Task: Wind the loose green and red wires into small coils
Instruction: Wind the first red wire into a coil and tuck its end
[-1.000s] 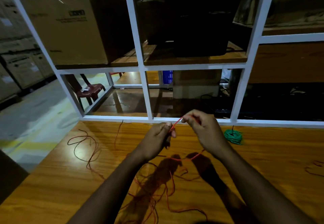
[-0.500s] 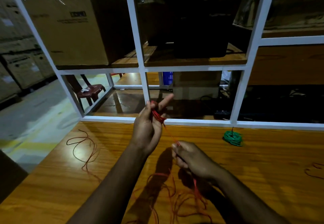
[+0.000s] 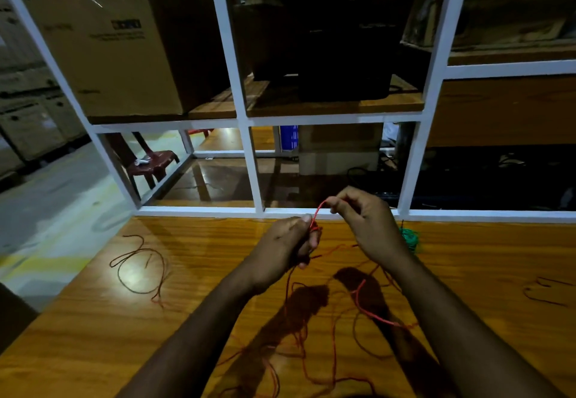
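Observation:
My left hand (image 3: 288, 246) is closed around a small bundle of red wire (image 3: 314, 226) above the wooden table (image 3: 93, 335). My right hand (image 3: 364, 220) pinches the same red wire just to the right, with a short arc of it stretched between the two hands. The rest of the red wire (image 3: 371, 313) trails down in loose tangles on the table between my forearms. A wound green wire coil (image 3: 411, 238) lies on the table behind my right wrist, partly hidden by it.
A loose dark red wire (image 3: 140, 269) loops on the table's left part and another wire (image 3: 542, 288) lies at the right edge. A white shelf frame (image 3: 255, 173) with a cardboard box (image 3: 103, 45) stands behind the table. A red plastic chair (image 3: 149, 163) stands beyond.
My right hand rose from low over the table to beside my left hand, carrying the wire up. My left hand dropped from the raised position with the bundle.

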A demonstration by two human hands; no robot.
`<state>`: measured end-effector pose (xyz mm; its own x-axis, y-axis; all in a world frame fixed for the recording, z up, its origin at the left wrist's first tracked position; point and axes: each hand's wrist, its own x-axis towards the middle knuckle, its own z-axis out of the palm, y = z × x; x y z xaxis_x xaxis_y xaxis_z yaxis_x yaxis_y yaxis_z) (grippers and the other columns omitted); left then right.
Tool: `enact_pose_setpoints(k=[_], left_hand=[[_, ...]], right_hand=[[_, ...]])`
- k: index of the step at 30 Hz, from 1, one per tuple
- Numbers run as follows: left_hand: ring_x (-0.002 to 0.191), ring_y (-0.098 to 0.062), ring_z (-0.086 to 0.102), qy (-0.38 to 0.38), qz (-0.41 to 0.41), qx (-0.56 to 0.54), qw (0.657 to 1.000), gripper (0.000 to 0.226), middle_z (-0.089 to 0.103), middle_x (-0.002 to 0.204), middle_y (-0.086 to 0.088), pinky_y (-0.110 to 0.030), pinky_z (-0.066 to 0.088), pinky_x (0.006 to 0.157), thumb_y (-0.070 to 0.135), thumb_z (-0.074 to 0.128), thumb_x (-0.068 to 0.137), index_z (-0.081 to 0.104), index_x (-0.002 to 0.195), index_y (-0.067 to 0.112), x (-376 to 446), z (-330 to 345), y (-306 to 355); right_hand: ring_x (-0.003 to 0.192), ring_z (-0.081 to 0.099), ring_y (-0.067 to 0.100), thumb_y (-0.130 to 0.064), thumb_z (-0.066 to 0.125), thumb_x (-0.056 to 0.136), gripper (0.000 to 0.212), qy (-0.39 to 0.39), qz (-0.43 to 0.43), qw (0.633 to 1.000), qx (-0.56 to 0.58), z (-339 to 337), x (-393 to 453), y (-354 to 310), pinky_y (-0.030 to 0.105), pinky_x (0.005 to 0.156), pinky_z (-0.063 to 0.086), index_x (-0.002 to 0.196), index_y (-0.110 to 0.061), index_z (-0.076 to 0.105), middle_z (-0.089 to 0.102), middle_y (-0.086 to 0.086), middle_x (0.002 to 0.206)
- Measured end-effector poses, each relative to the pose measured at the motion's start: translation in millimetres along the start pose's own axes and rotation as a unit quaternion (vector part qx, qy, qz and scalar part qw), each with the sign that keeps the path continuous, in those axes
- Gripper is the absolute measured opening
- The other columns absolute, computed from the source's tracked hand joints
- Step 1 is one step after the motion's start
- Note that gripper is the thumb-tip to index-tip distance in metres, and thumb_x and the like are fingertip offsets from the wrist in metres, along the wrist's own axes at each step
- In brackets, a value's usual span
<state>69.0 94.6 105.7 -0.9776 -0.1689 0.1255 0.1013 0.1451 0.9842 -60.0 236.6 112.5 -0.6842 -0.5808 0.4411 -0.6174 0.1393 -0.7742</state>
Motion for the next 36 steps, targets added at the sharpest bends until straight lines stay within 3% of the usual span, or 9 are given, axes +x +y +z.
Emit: enact_pose_setpoints(k=[6,9,13,15,17,20,23,30,36], left_hand=[[0.041,-0.006,0.043,-0.064,-0.011,-0.425,0.903,0.037,0.044,0.056,0.005,-0.024,0.048,0.060,0.037,0.035,0.107,0.052,0.082,0.015,-1.5,4.7,28.3],[0.084,-0.020,0.074,0.061,0.061,-0.487,0.869,0.042,0.072,0.087,-0.009,-0.035,0.058,0.089,0.031,0.037,0.105,0.067,0.084,0.010,11.0,-5.1,40.8],[0.127,-0.025,0.061,0.163,0.106,-0.481,0.855,0.031,0.069,0.126,-0.018,-0.043,0.034,0.117,0.028,0.024,0.111,0.049,0.097,0.016,27.8,-21.6,41.9],[0.130,-0.018,0.058,0.213,0.099,-0.376,0.897,0.035,0.069,0.128,-0.012,-0.035,0.038,0.109,0.030,0.023,0.111,0.052,0.102,0.014,32.6,-24.0,29.1],[0.123,-0.010,0.060,0.272,0.081,-0.075,0.956,0.046,0.072,0.121,-0.002,-0.024,0.044,0.093,0.039,0.022,0.110,0.061,0.114,0.014,32.6,-23.1,13.4],[0.080,-0.003,0.064,0.205,0.082,0.321,0.921,0.033,0.067,0.085,0.004,-0.022,0.048,0.066,0.036,0.029,0.109,0.057,0.103,0.020,31.8,-21.2,-14.9],[0.065,-0.010,0.057,0.123,0.104,0.384,0.909,0.037,0.059,0.070,0.003,-0.038,0.048,0.060,0.043,0.029,0.108,0.051,0.084,0.025,26.2,-12.7,-20.8],[0.052,-0.026,0.039,-0.038,-0.007,0.006,0.999,0.055,0.040,0.060,-0.027,-0.034,0.036,0.059,0.044,0.040,0.105,0.050,0.076,-0.002,20.2,-11.9,-0.5],[0.038,-0.006,0.032,0.030,0.022,-0.362,0.931,0.034,0.033,0.048,0.007,-0.023,0.043,0.056,0.027,0.043,0.105,0.048,0.073,0.017,31.8,-37.7,18.7]], right_hand=[[0.060,0.054,0.015,-0.057,0.040,0.100,0.052,-0.043,0.013,0.999,0.017,24.0,-6.6,17.0,0.035,0.058,0.041,0.076,-0.018,0.063,0.059,-0.002,0.065],[0.061,0.050,0.011,-0.050,0.036,0.103,0.049,-0.100,0.045,0.994,-0.015,34.5,-16.9,24.6,0.033,0.061,0.038,0.076,-0.017,0.061,0.057,-0.002,0.067],[0.069,0.052,-0.004,-0.040,0.038,0.106,0.030,-0.268,0.037,0.960,-0.070,40.2,-38.8,12.7,0.023,0.065,0.040,0.088,-0.026,0.058,0.057,-0.013,0.077],[0.076,0.054,-0.005,-0.041,0.037,0.106,0.024,-0.324,0.012,0.939,-0.111,41.0,-46.0,2.5,0.022,0.067,0.039,0.095,-0.031,0.056,0.058,-0.016,0.085],[0.080,0.056,0.001,-0.042,0.036,0.106,0.024,-0.315,-0.022,0.942,-0.118,35.3,-45.5,-8.5,0.026,0.069,0.044,0.095,-0.033,0.055,0.060,-0.014,0.088],[0.077,0.058,0.007,-0.040,0.040,0.105,0.026,-0.191,-0.039,0.975,-0.110,16.7,-29.5,-14.7,0.034,0.070,0.047,0.084,-0.033,0.054,0.062,-0.009,0.082],[0.074,0.060,0.006,-0.044,0.045,0.101,0.026,-0.086,-0.055,0.987,-0.124,-0.1,-11.7,0.1,0.039,0.069,0.051,0.081,-0.032,0.057,0.063,-0.009,0.076],[0.066,0.054,0.007,-0.038,0.061,0.096,0.019,-0.087,-0.036,0.995,-0.039,-0.2,-5.9,22.2,0.035,0.060,0.043,0.081,-0.026,0.060,0.057,-0.004,0.070],[0.089,0.051,0.009,-0.010,0.069,0.085,0.029,-0.096,-0.008,0.979,-0.179,9.9,-8.7,44.2,0.034,0.079,0.048,0.091,-0.036,0.058,0.049,-0.014,0.090]])
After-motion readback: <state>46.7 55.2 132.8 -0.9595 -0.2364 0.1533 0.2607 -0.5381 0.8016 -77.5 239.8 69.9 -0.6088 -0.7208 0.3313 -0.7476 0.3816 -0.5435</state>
